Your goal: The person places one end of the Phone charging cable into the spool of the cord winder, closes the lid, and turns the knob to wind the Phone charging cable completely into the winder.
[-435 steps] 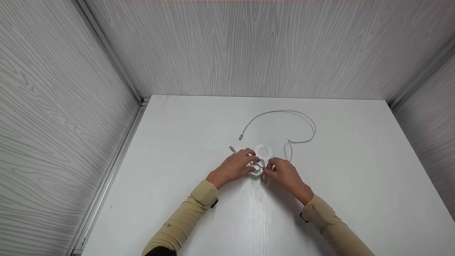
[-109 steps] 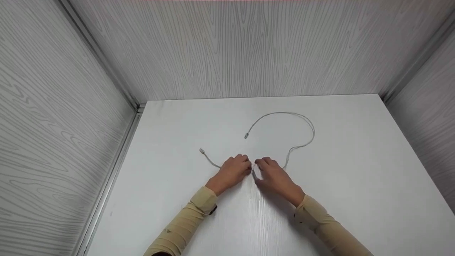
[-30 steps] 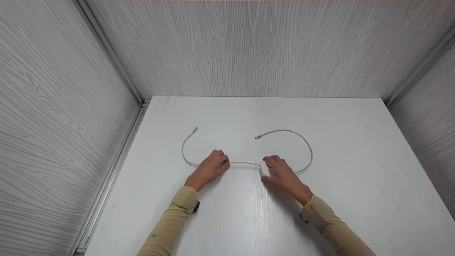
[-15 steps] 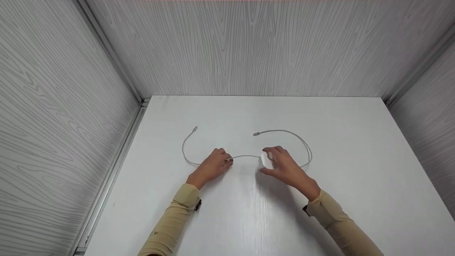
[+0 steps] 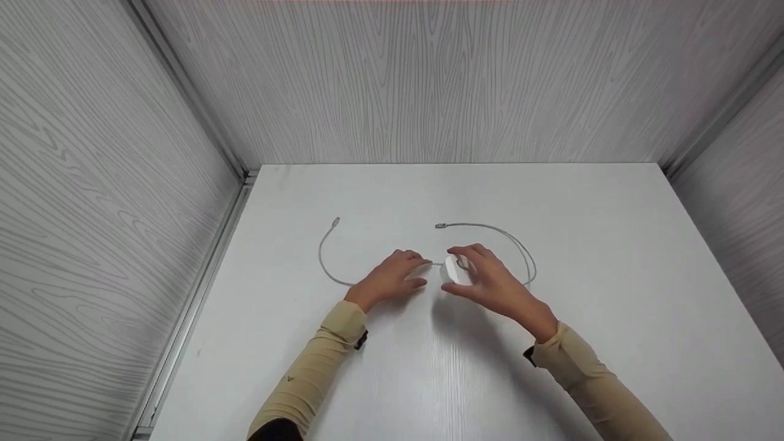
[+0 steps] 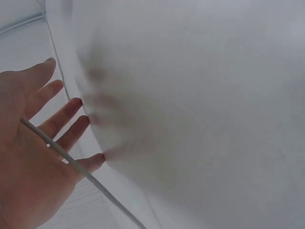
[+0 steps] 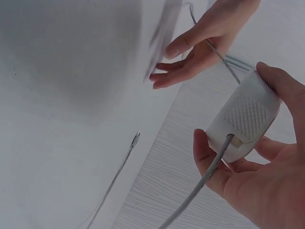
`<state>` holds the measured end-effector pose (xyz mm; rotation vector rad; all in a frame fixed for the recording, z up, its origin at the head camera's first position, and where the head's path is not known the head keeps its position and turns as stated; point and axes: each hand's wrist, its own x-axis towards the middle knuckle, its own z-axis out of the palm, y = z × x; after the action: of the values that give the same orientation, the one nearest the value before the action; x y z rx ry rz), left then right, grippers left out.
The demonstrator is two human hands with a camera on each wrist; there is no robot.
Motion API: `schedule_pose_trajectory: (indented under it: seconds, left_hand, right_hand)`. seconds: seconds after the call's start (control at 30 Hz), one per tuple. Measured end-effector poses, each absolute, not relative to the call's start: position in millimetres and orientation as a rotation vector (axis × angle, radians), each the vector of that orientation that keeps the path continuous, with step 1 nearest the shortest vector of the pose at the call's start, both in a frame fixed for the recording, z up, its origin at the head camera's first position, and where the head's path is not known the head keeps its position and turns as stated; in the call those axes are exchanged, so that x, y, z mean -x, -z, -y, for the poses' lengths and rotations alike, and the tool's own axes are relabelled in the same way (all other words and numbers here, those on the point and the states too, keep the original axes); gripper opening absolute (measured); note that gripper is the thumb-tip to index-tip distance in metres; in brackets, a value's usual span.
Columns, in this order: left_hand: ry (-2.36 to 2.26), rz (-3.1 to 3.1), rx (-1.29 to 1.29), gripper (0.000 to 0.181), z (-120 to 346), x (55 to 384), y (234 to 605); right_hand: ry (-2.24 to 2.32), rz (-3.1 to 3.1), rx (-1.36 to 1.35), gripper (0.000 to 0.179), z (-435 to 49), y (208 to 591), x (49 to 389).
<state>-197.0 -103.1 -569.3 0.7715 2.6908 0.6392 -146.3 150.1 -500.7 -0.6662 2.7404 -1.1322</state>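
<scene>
My right hand (image 5: pixel 501 286) grips a small white cable winder (image 5: pixel 454 271) between thumb and fingers, raised over the table. Ridged edges and a textured patch show on the winder's side in the right wrist view, where a grey cable (image 7: pixel 202 183) comes out of a slot. From the opposite side the cable runs on towards my left hand (image 5: pixel 392 275). That hand is just left of the winder with fingers spread, and the cable (image 6: pixel 102 188) lies across its palm in the left wrist view.
One cable plug (image 5: pixel 335 221) lies on the white table (image 5: pixel 294 343) at the left, the other plug (image 5: pixel 440 226) behind the winder. Wood-grain panels (image 5: pixel 392 79) enclose the table at the back and both sides.
Earliest, the winder lay open with a ring-shaped part beside it; now it is one closed piece. More cable runs left. Lately my right hand lifted it; my left moved right, fingers straightening.
</scene>
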Motion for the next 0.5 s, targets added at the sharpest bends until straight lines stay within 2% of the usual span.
schedule_pose_trajectory:
  seconds: [0.23,0.5]
  left_hand:
    - [-0.628,-2.635,-0.872,0.068,72,194,571]
    - [-1.056,-2.499,-0.896,0.068,36,206,590]
  right_hand:
    - [1.205,-2.683,0.705,0.069,-152,497,143]
    - [1.302,-2.641,0.688,0.064,-156,493,146]
